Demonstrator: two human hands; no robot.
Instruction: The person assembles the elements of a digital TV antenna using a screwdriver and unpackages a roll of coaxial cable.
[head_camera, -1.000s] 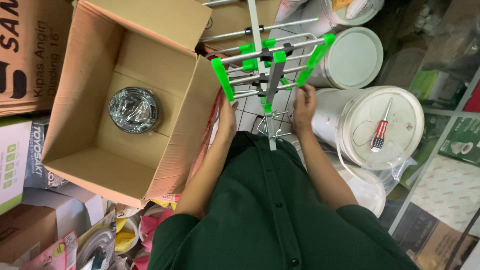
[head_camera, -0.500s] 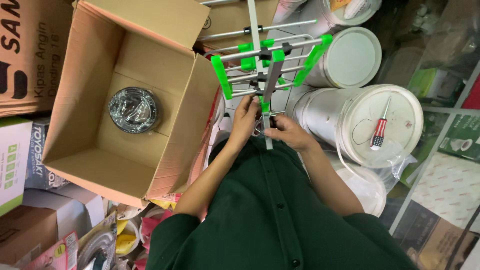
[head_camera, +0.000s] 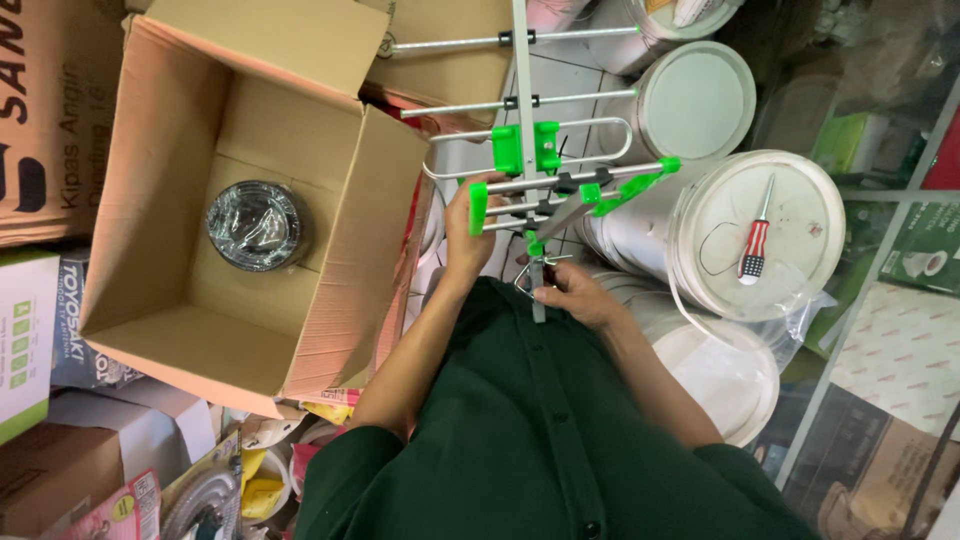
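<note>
Antenna assembly, mid-fiddle. The left hand (head_camera: 465, 235) has its fingers wrapped around the end of a short rod by the green plastic clip (head_camera: 478, 208) on the aluminium TV antenna (head_camera: 530, 180), which is held up in front of the chest, over the gap between the open cardboard box (head_camera: 250, 200) and the white buckets (head_camera: 760, 235). The right hand (head_camera: 580, 295) pinches closed on the small metal bracket at the boom's bottom end. I'd say keep that left grip steady so the rods don't twist, and work the bracket with small turns, since thin elements bend easily. The screwdriver (head_camera: 752, 245) sits handy on the bucket lid. A coil of black cable (head_camera: 257, 225) waits in the box.
</note>
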